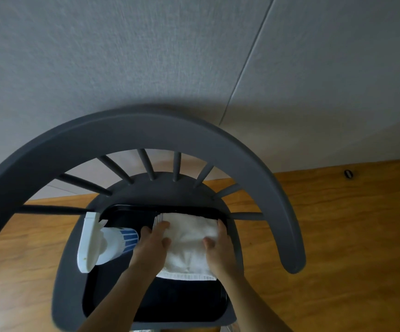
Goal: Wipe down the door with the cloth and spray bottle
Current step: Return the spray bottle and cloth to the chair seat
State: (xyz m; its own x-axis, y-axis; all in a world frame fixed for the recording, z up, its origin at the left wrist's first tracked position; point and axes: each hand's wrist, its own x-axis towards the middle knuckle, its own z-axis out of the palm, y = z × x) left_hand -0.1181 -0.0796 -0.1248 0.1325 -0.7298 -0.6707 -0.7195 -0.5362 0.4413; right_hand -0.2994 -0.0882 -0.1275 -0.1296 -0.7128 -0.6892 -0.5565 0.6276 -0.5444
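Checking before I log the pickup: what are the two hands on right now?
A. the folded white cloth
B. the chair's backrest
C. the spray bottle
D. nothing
A: the left hand and right hand grip the sides of the folded white cloth on the black tray; the spray bottle lies untouched beside it.

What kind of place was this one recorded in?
Probably a room in a home or office. A dark spindle-back chair stands on a wood-look floor against a pale wall; both hands grip a white cloth on a black tray on its seat.
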